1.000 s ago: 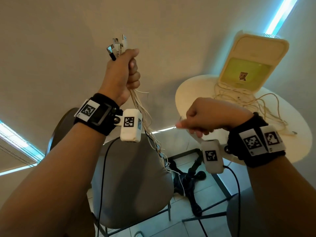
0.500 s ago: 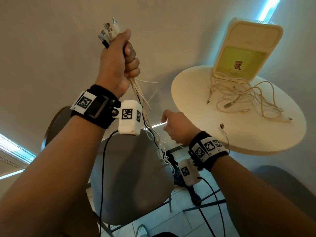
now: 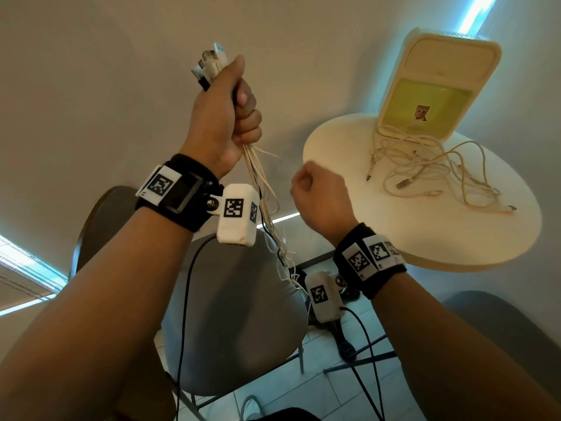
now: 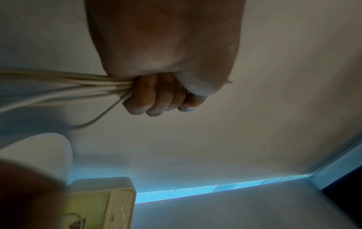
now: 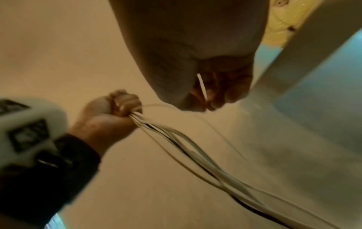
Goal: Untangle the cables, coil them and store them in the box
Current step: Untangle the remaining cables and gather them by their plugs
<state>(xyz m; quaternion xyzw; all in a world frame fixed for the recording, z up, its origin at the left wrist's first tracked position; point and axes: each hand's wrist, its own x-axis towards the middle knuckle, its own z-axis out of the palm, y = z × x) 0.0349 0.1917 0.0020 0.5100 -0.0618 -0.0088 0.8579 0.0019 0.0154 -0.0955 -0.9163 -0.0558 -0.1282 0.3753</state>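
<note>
Gripping the cable bundle (image 3: pixel 256 189) overhead, your left hand (image 3: pixel 223 117) fists it; your right hand (image 3: pixel 318 197) seemingly pinches one strand. More cables (image 3: pixel 425 174) litter the table (image 3: pixel 455 238) before the box (image 3: pixel 431 86), chair (image 3: pixel 236 314) below.

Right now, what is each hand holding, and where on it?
The left hand grips a bundle of cables just below their plug ends, the rest hanging down. The right hand pinches one thin white cable partway along its length.
</note>
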